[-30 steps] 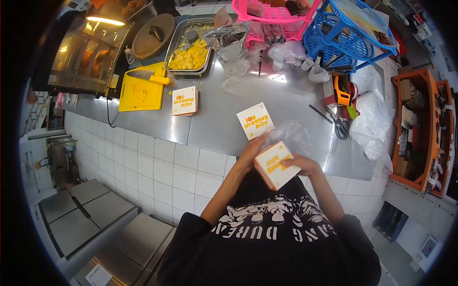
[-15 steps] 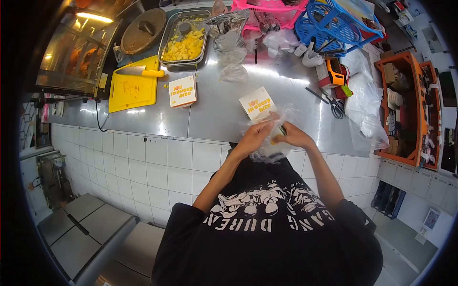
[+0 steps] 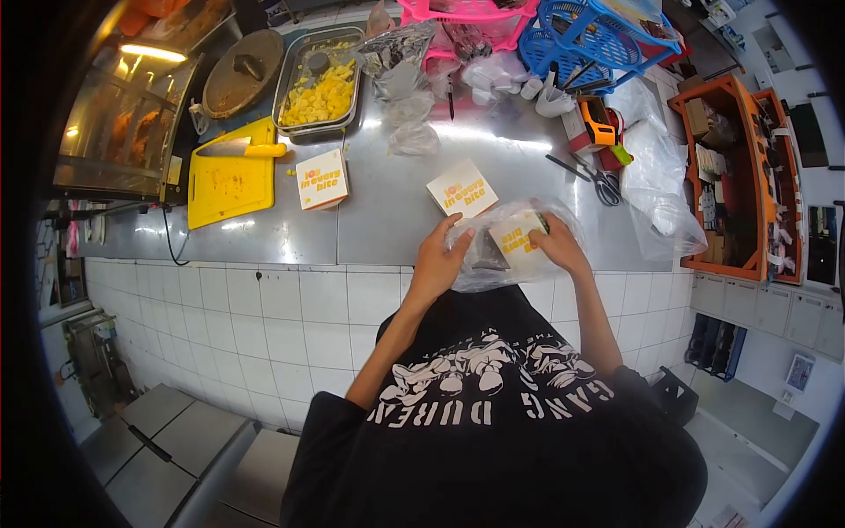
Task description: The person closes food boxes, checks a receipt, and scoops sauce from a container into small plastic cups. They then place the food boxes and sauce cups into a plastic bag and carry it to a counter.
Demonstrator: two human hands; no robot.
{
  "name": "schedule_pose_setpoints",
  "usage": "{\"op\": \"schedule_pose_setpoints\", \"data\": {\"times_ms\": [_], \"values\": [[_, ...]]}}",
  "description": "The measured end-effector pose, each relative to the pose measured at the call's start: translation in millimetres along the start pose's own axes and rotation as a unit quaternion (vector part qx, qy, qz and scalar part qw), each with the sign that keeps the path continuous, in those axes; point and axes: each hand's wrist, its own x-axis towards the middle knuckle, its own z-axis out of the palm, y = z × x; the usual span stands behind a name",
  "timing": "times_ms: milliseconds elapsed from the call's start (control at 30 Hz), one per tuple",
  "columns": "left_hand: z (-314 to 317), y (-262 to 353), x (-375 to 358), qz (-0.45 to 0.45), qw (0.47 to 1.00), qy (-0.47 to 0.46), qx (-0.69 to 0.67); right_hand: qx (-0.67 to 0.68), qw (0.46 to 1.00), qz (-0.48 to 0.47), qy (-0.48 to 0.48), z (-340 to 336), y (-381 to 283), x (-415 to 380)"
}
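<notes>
A clear plastic bag [image 3: 480, 275] hangs at the counter's front edge, with a white printed food box [image 3: 518, 239] inside it, its lettering upside down to me. My left hand [image 3: 436, 264] pinches the bag's left side between thumb and fingers. At the right, my right hand [image 3: 560, 245] grips the bag by the box's right end; some of its fingers are hidden. Just beyond the bag lies a second printed box [image 3: 461, 187], shut, close to my left fingertips. A third such box [image 3: 322, 179] sits farther left on the steel counter [image 3: 387, 224].
To the left, a knife [image 3: 238, 150] lies on a yellow cutting board [image 3: 231, 189]. A metal tray [image 3: 280, 104] holds yellow chunks. Scissors [image 3: 606, 189], a tape dispenser [image 3: 597, 121] and plastic bags [image 3: 656, 198] are at the right. Blue baskets [image 3: 568, 75] and a pink basket [image 3: 475, 16] stand behind.
My hands have moved apart and the bag is spread wider. The box inside it now shows plainly. The view has shifted slightly, and the other boxes rest as before.
</notes>
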Motion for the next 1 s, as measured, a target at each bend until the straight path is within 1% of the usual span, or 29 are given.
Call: {"op": "schedule_pose_setpoints", "data": {"times_ms": [33, 67, 100, 133, 167, 200, 300, 367, 400, 500, 533, 600, 633, 700, 767, 800, 833, 900, 967, 1000], "values": [[0, -3, 0, -0.024, 0.999, -0.040, -0.014, -0.068, 0.994, -0.081, 0.039, 3, -1, 1], [0, -10, 3, -0.047, 0.995, -0.079, -0.027, -0.132, 0.975, -0.162, 0.076, 6, -3, 6], [-2, -19, 2, -0.071, 0.989, -0.121, -0.037, -0.192, 0.945, -0.239, 0.114, 10, -3, 9], [-1, -34, 1, -0.063, 0.989, -0.134, -0.029, -0.064, 0.976, -0.188, 0.084, 12, -2, 15], [-1, -47, 5, -0.051, 0.988, -0.146, -0.020, 0.064, 0.987, -0.137, 0.056, 11, -1, 26], [-1, -60, 9, -0.037, 0.987, -0.157, -0.014, 0.189, 0.978, -0.086, 0.027, 9, 0, 33], [-14, -57, 14, -0.051, 0.978, -0.201, 0.026, 0.161, 0.986, 0.037, 0.017, -1, 46, 53], [-19, -36, 11, -0.094, 0.974, -0.205, 0.009, -0.010, 1.000, 0.002, 0.029, -6, 50, 62], [-18, -29, 11, -0.112, 0.971, -0.210, 0.000, -0.096, 0.995, -0.016, 0.038, -10, 51, 67], [-8, -39, 12, -0.104, 0.981, -0.154, -0.054, -0.257, 0.963, -0.054, 0.058, -10, 59, 83], [-7, -36, 13, -0.099, 0.985, -0.131, -0.051, -0.310, 0.937, -0.084, 0.137, -5, 53, 76], [-8, -29, 14, -0.090, 0.992, -0.082, -0.043, -0.402, 0.856, -0.146, 0.290, 14, 19, 47], [-9, -28, 10, -0.060, 0.994, -0.077, -0.046, -0.388, 0.892, -0.100, 0.210, 12, -2, 36], [-9, -26, 9, 0.003, 0.997, -0.057, -0.051, -0.351, 0.935, -0.011, 0.046, -3, -63, 22], [-11, -12, -1, -0.022, 0.994, -0.083, -0.062, -0.294, 0.955, -0.010, 0.035, 5, -138, 21], [-11, -7, -3, -0.030, 0.993, -0.097, -0.064, -0.272, 0.959, -0.068, 0.039, 22, -143, 39], [-6, -12, -8, 0.005, 0.996, -0.081, -0.023, -0.247, 0.960, -0.127, 0.046, 43, -142, 54], [6, -28, -17, 0.087, 0.994, -0.046, 0.053, -0.409, 0.911, -0.047, -0.027, 87, -136, 78], [4, -27, -22, 0.117, 0.991, -0.020, 0.066, -0.407, 0.913, -0.005, -0.014, 113, -123, 91], [6, -27, -23, 0.126, 0.990, -0.003, 0.067, -0.411, 0.911, 0.014, -0.014, 115, -118, 94]]}}
